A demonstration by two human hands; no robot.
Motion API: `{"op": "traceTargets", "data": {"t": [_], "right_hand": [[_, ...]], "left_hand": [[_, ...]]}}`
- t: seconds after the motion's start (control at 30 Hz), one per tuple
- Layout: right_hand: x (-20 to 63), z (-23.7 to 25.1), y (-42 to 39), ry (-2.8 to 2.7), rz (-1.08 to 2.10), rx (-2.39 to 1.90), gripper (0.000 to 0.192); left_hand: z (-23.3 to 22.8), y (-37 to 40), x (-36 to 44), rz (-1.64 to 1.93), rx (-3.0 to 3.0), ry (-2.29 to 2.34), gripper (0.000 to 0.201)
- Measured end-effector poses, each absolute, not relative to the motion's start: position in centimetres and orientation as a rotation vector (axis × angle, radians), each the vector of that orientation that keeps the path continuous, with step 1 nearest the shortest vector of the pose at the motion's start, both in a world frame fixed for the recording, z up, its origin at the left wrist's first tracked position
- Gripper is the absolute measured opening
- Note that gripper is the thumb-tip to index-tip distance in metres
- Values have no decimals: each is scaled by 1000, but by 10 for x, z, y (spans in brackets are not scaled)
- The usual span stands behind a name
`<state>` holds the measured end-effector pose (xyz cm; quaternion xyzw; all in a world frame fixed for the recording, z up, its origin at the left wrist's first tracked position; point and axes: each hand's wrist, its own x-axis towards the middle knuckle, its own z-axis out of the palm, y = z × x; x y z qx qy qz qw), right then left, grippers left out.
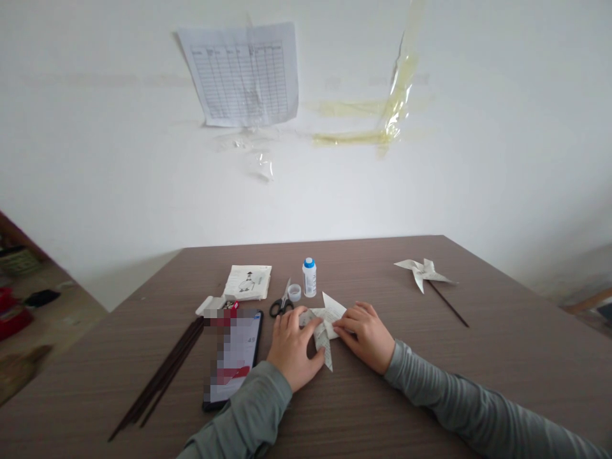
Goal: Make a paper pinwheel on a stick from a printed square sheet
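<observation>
Head view shows both forearms in grey sleeves angling inward over the brown wood-grain table (430, 395). The left hand (294, 347) lies palm down, fingers pressed on the folded white printed-paper pinwheel (329, 319); the right hand (366, 336) pinches its opposite edge. Beyond the left fingertips lie black-handled scissors (282, 301); a dark smartphone (234, 358) sits just outside that wrist.

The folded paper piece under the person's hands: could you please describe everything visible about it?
The folded paper piece is white printed paper with pointed flaps, pinwheel-like, lying flat on the brown wood-grain table. One point juts away from the person, another toward them. The left hand presses its left part and the right hand its right, hiding the middle.
</observation>
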<state>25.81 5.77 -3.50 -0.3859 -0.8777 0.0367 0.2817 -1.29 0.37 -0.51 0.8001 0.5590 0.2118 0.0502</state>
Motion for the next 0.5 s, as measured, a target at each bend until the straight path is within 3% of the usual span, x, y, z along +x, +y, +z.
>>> {"op": "traceTargets", "data": {"t": [0.5], "right_hand": [[258,-37,58,-2336,77,-1023,20]], "left_hand": [[8,2,0,589,2370,1760,59]]}}
